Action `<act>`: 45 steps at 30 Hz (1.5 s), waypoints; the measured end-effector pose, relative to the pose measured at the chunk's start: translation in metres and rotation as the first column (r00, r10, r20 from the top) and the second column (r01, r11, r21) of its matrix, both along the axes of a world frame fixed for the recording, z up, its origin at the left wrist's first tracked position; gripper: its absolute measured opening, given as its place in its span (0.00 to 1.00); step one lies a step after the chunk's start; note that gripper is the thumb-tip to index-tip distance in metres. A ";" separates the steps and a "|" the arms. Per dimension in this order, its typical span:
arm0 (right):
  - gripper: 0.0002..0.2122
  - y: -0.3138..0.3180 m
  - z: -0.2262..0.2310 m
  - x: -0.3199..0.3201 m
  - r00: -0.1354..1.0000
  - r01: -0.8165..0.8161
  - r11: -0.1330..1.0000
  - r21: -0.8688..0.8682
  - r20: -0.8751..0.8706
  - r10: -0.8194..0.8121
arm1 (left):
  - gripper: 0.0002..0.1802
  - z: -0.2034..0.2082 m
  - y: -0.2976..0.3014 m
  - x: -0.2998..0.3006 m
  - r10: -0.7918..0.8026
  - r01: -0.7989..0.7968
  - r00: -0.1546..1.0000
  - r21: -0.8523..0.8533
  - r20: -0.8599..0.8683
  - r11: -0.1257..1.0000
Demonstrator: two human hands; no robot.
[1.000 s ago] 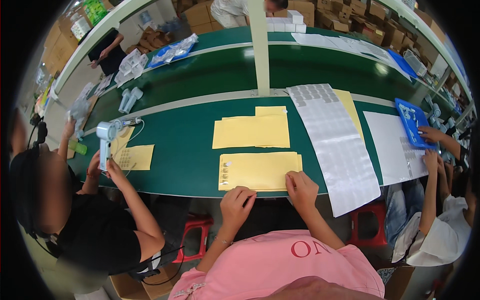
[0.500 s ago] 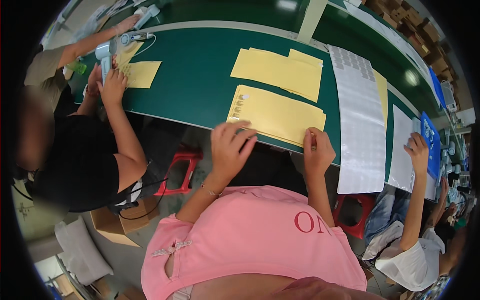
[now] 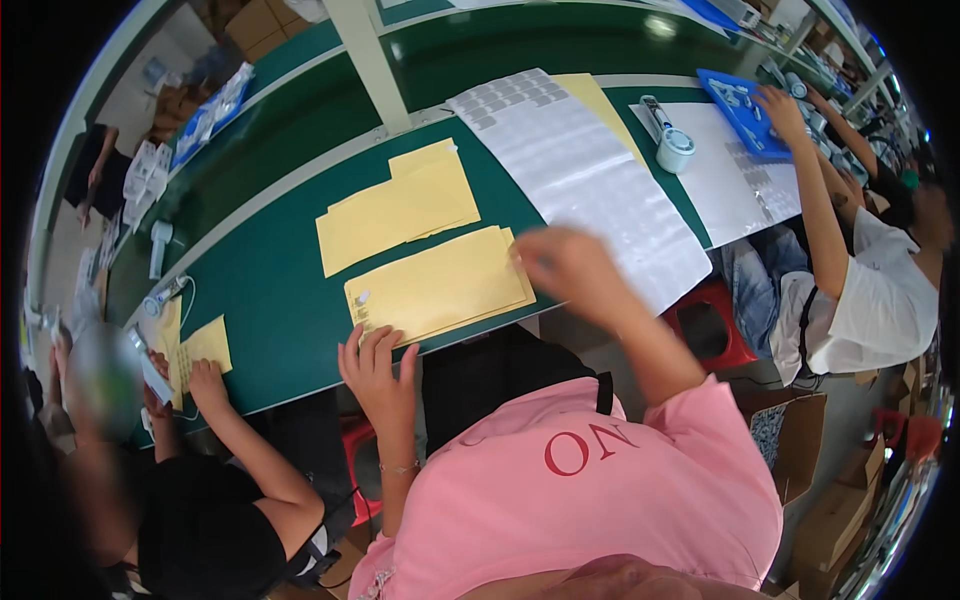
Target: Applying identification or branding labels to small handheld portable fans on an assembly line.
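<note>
A stack of yellow sheets (image 3: 440, 285) lies at the near edge of the green table in front of me, with a few small stickers at its left end. My left hand (image 3: 378, 375) rests its fingertips at the stack's near left edge, fingers apart. My right hand (image 3: 570, 270) is at the stack's right end, beside a long white sheet (image 3: 600, 190) with rows of grey stickers at its far end. Motion blurs its fingers, so I cannot see whether they hold anything. Just beyond lies a second group of yellow sheets (image 3: 400, 205).
At left, a co-worker in black holds a pale blue device (image 3: 152, 370) over yellow sheets. On the right, another reaches into a blue tray (image 3: 745, 115); a round-headed light-blue device (image 3: 676, 150) lies near. A post (image 3: 368, 60) rises at the table's back.
My view has turned to the right. My right hand has come up off the stack's near right corner and is blurred. The right co-worker's hand has moved to the blue tray.
</note>
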State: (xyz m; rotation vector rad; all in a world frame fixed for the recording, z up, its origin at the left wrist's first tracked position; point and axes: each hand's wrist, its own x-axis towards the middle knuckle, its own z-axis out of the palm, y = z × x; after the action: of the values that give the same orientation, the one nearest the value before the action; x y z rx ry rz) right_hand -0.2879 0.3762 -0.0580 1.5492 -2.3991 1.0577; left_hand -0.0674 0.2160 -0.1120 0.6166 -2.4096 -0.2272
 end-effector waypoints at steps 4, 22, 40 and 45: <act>0.07 0.023 0.060 -0.156 0.705 0.641 0.765 -0.062 -0.348 -0.618 | 0.17 0.013 0.005 0.003 0.012 -0.011 0.999 0.003 -0.037 1.000; 0.14 0.037 0.071 -0.112 0.963 0.261 0.911 -0.320 0.027 -0.267 | 0.17 0.026 0.033 -0.028 -0.191 0.501 0.851 0.865 -0.490 0.013; 0.04 -0.043 -0.004 -0.251 0.905 0.346 0.938 0.012 0.261 -0.337 | 0.26 0.030 0.003 -0.075 0.388 0.714 0.688 0.476 -0.613 -0.513; 0.07 -0.083 -0.056 -0.292 0.929 0.371 0.922 0.114 -0.051 -0.367 | 0.36 0.031 0.003 -0.063 0.446 0.678 0.702 0.331 -0.555 -0.656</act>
State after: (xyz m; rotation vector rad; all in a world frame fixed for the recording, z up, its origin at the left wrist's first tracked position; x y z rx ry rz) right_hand -0.5801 0.2931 -0.1143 1.0623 -2.6346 0.8183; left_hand -0.1308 0.2189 -0.0807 0.3292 -0.3380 -2.8014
